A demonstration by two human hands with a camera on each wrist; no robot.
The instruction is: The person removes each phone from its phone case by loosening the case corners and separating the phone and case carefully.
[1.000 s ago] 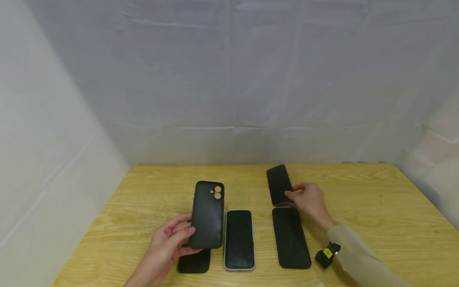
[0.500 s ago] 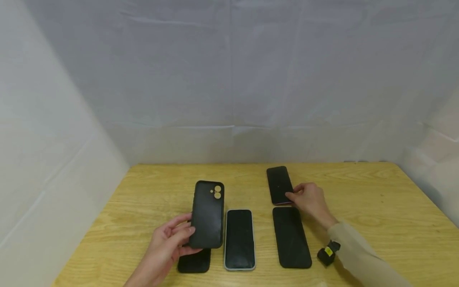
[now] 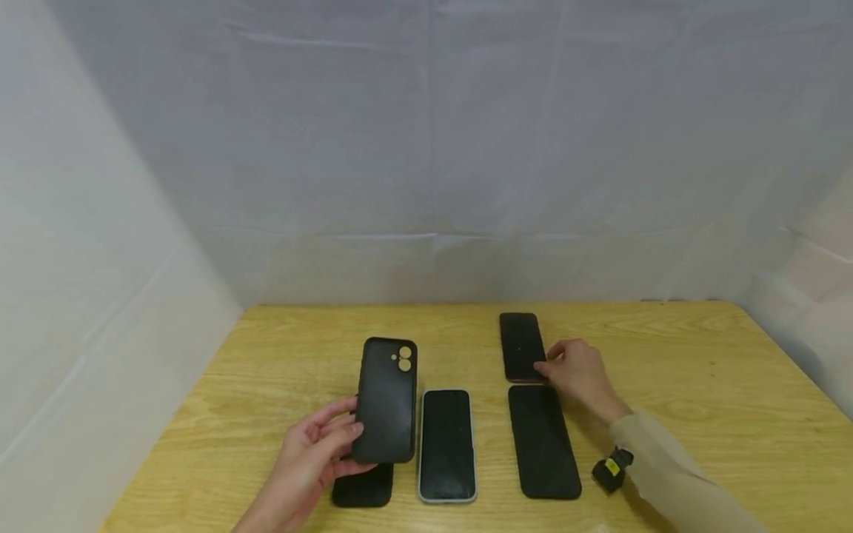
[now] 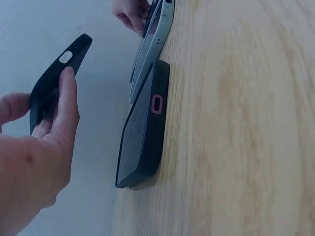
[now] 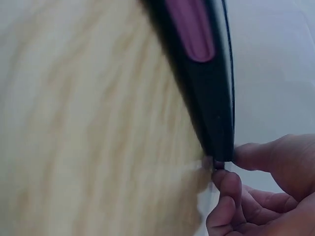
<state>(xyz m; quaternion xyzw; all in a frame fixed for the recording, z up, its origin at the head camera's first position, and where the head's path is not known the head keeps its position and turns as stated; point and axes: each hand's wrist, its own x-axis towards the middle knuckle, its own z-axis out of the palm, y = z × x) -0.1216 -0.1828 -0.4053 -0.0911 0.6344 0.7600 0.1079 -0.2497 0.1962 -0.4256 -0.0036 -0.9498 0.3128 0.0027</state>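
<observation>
My left hand holds a black phone case raised above the table, thumb on its inner face, two camera holes at the top right. In the left wrist view that case shows its bottom edge with an oval port opening. At the back right my right hand pinches the lower right corner of a dark phone, which lies on or very close to the table. In the right wrist view the right hand's thumb and curled fingers show, but the phone they hold is mostly hidden behind a nearer black-cased phone.
On the wooden table lie a black-cased phone partly under the raised case, a white-edged phone in the middle, and a black phone before the right hand. A wrist camera hangs by the right sleeve. Pale cloth walls enclose the table.
The dark phone at the back right has come down slightly, straightened and shifted a little right, with my right hand moving along. My left hand and the phone case have stayed nearly still.
</observation>
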